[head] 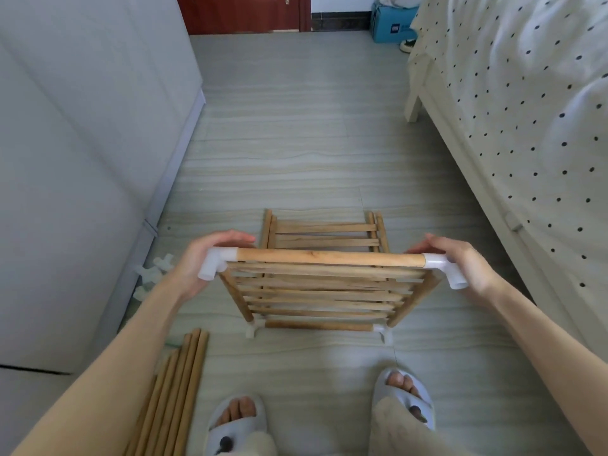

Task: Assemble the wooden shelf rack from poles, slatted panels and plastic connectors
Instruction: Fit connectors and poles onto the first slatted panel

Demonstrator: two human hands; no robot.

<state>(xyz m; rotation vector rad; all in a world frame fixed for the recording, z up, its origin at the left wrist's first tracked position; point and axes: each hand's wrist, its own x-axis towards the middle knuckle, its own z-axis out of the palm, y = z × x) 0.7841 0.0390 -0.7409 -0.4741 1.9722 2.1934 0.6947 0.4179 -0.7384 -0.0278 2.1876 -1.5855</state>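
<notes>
Here, at frame centre, the slatted panel (324, 289) with fitted plastic connectors is gripped at its upper corners by left hand (200, 263) and right hand (460, 263); next, presumably, seating loose poles (171, 396), lower left.

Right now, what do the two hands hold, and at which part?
Both hold one slatted panel by its top corners: the left hand grips the left plastic connector, the right hand the right plastic connector.
</notes>
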